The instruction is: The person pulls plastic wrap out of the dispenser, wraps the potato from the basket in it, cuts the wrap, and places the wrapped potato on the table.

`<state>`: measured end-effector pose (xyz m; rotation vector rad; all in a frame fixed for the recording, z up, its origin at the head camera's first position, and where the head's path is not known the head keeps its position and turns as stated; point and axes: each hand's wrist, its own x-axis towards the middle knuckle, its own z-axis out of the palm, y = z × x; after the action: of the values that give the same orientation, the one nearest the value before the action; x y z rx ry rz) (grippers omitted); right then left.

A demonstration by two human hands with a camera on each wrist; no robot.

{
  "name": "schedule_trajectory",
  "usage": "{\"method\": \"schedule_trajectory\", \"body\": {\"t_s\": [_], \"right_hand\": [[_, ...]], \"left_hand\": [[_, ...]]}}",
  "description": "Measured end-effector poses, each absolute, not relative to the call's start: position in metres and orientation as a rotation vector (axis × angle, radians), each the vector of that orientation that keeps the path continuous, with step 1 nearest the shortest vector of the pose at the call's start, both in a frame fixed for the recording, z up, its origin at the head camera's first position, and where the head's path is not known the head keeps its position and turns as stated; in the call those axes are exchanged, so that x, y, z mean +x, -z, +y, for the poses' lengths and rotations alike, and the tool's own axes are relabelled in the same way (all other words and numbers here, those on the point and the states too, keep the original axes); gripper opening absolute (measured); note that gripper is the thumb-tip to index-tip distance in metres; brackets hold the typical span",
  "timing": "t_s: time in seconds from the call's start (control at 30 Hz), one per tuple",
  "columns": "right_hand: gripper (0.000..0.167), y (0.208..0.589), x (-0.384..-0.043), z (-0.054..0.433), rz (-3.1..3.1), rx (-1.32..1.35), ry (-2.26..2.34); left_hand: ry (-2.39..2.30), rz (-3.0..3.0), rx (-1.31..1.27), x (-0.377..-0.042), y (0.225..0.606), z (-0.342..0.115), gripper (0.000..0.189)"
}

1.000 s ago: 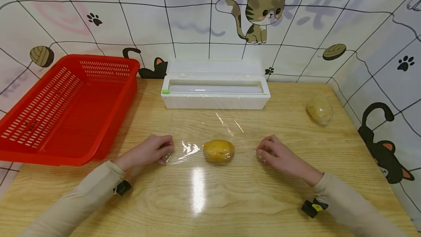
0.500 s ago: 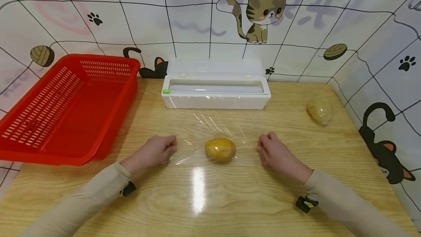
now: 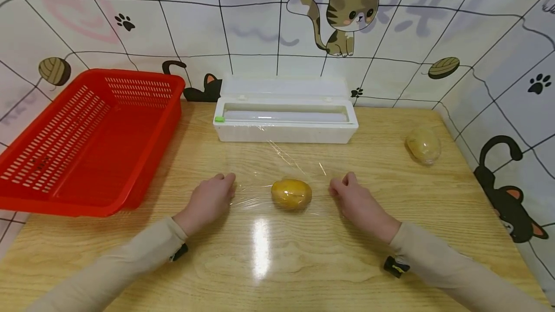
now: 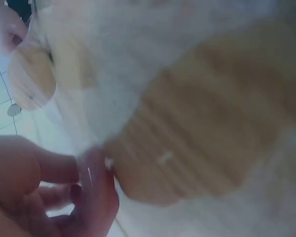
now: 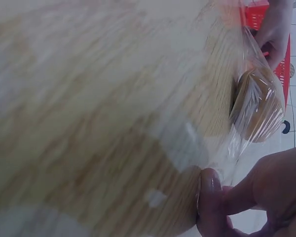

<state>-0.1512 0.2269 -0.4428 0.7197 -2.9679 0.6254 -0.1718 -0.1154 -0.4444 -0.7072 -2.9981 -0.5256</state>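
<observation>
A yellow potato (image 3: 291, 194) lies mid-table under a sheet of clear cling film (image 3: 251, 196). To its left, my left hand (image 3: 210, 201) pinches the film's edge between thumb and fingers. My right hand (image 3: 364, 208) pinches the film on the other side. The right wrist view has the film (image 5: 234, 143) stretched from the right fingertips over the potato (image 5: 259, 111), creased where it covers it. In the left wrist view the film hazes the tabletop beyond the left fingers (image 4: 96, 192).
At the back stands a white cling film dispenser (image 3: 286, 134), lid up, roll inside. A wrapped potato (image 3: 424, 146) sits at the back right. The red basket (image 3: 156, 155) takes up the left side. A cat-patterned sheet (image 3: 256, 28) hangs behind the table (image 3: 347, 273).
Both hands have come inward toward the potato, the left hand moving right and the right hand moving left, drawing the film edges along. The film's creases have shifted.
</observation>
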Motion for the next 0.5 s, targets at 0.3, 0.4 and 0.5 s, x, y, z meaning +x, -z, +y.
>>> {"method": "schedule_trajectory", "body": {"t_s": [0.3, 0.4, 0.5], "right_hand": [[0.015, 0.434, -0.146, 0.231, -2.997, 0.685, -0.662], [0.014, 0.431, -0.143, 0.235, -3.007, 0.698, -0.698], [0.015, 0.429, -0.142, 0.237, -3.009, 0.724, -0.724]], "left_hand": [[0.305, -3.008, -0.624, -0.164, 0.444, -0.108, 0.019], [0.357, -3.053, -0.632, -0.167, 0.442, -0.111, 0.024], [0.559, -3.105, -0.664, -0.177, 0.439, -0.118, 0.028]]}}
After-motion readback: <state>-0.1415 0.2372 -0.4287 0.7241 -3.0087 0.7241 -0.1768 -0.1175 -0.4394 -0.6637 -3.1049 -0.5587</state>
